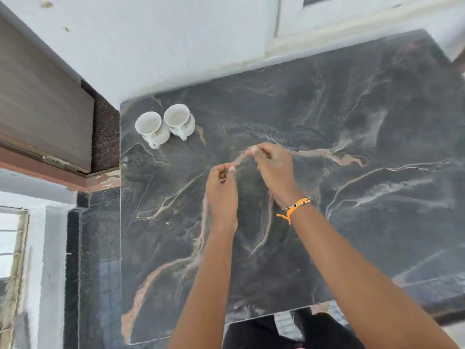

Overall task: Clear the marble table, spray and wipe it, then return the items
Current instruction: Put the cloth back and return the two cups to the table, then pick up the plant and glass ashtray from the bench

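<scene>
Two bare hands over a dark marble table, two white cups in its far left corner.

Nearest, at the bottom of the frame, two forearms reach up over the marble table (352, 147), whose veined top fills the centre and right. The right wrist carries one orange band (293, 209) beside one thin beaded thread. At mid-frame the left hand (221, 190) has its fingers curled in, thumb and forefinger pinched together; the right hand (273, 167), just above and right of it, is pinched the same way. Whether anything is held between them I cannot tell, as the picture is blurred there. Farther on, up and to the left of both hands and well apart from them, two white cups (164, 124) stand upright, touching each other. Beyond runs a pale wall (163, 46).
</scene>
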Demonstrator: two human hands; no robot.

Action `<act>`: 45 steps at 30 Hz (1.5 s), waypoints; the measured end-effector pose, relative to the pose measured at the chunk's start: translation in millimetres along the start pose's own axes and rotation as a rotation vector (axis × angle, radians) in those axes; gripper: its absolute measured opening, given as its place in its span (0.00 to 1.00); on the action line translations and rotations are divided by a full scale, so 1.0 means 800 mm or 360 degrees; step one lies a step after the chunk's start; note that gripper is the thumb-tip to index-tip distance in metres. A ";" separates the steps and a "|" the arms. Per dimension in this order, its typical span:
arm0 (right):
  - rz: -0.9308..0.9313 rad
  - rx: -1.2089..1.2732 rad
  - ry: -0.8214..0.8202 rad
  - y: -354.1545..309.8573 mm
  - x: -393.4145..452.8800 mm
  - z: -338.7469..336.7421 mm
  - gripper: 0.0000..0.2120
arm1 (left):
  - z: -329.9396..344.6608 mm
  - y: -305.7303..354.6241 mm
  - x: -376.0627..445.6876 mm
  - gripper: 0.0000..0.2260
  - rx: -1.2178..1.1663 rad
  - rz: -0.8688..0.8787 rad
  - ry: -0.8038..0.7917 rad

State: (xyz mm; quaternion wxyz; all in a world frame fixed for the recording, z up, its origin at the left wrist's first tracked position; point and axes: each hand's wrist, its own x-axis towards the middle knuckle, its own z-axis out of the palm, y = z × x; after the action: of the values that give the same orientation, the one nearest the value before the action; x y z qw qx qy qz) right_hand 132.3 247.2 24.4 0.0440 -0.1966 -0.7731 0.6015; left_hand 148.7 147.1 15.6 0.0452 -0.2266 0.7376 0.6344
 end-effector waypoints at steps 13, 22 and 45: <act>0.0164 0.0278 0.0585 0.088 -0.104 -0.436 0.10 | 0.323 0.012 -0.280 0.08 0.0056 0.0180 -0.0890; 0.0332 0.0494 0.1016 0.163 -0.072 -0.660 0.12 | 0.562 0.027 -0.359 0.07 0.0168 0.0277 -0.1402; 0.1282 0.0386 0.1221 0.584 0.172 -1.132 0.13 | 1.101 -0.147 -0.412 0.14 0.1385 -0.0050 -0.1563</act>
State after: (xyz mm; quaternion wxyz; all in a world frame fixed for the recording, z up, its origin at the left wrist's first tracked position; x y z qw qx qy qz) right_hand 399.1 1215.7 -194.4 0.1111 -0.6738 -0.4912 0.5407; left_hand 294.5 1069.9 -143.9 0.4734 0.1176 0.8172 0.3071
